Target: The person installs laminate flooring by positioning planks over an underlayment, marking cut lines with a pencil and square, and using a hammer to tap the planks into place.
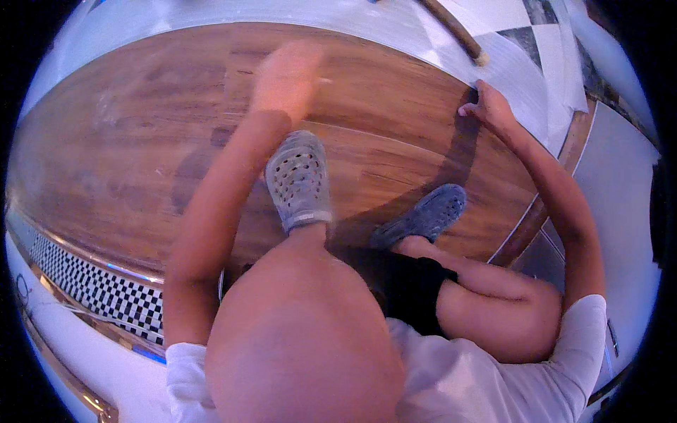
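Observation:
My left hand (pixel 288 77) is over the wood-look floor planks (pixel 162 99), beyond my light clog. Motion smears its fingers, so I cannot make out whether they hold anything. A small pale speck shows beside it. My right hand (pixel 492 109) is at the far right edge of the planks, thumb and forefinger apart in a curve against the board's edge. Its other fingers are mostly hidden. A long seam (pixel 381 134) runs between two planks, from near my left wrist toward the right.
White foam underlay (pixel 395 28) lies beyond the planks, with a wooden handle (pixel 455 29) on it. My grey clogs (pixel 300 173) stand on the planks. A black-and-white checked strip (pixel 99 285) runs at the lower left; a grey panel (pixel 613 190) stands at the right.

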`<state>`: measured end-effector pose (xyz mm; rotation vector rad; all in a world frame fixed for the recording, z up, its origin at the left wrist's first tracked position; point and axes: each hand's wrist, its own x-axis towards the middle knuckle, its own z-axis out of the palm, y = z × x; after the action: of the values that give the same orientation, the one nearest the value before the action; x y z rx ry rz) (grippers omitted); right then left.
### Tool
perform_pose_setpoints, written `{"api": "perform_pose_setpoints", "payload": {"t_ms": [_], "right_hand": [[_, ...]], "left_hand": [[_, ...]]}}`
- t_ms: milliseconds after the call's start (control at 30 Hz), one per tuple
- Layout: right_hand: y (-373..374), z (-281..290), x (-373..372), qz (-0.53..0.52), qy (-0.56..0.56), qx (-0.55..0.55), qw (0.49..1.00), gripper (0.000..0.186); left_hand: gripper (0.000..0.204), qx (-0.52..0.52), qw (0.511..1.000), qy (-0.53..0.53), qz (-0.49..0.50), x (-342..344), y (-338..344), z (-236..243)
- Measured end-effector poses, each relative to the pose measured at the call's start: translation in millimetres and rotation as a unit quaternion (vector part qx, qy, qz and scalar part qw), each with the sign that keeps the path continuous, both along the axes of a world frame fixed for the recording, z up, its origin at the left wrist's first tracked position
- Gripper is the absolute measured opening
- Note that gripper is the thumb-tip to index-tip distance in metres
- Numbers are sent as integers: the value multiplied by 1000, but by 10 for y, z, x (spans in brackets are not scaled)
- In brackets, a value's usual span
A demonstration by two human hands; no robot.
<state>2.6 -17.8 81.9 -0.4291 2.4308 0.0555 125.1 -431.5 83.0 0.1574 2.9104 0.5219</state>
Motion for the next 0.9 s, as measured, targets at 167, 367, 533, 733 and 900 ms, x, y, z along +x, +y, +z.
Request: {"api": "perform_pose_setpoints", "payload": {"t_ms": [167, 367, 533, 733, 900], "right_hand": [[-12, 43, 18, -13, 0, -2, 1000, 57], [16, 53, -8, -10, -6, -3, 1000, 61], [53, 67, -52, 9, -18, -40, 999, 58], [45, -41, -70, -7, -32, -28, 999, 53], [-56, -21, -244, 17, -37, -25, 999, 55]], "left_hand": [[75, 21, 979, 62, -191, -555, 822, -230], [77, 42, 972, 114, -200, -705, 884, -336], [70, 7, 979, 115, -167, -743, 989, -423], [30, 6, 984, 94, -151, -776, 1039, -518], [25, -6, 990, 62, -125, -722, 1100, -513]]}}
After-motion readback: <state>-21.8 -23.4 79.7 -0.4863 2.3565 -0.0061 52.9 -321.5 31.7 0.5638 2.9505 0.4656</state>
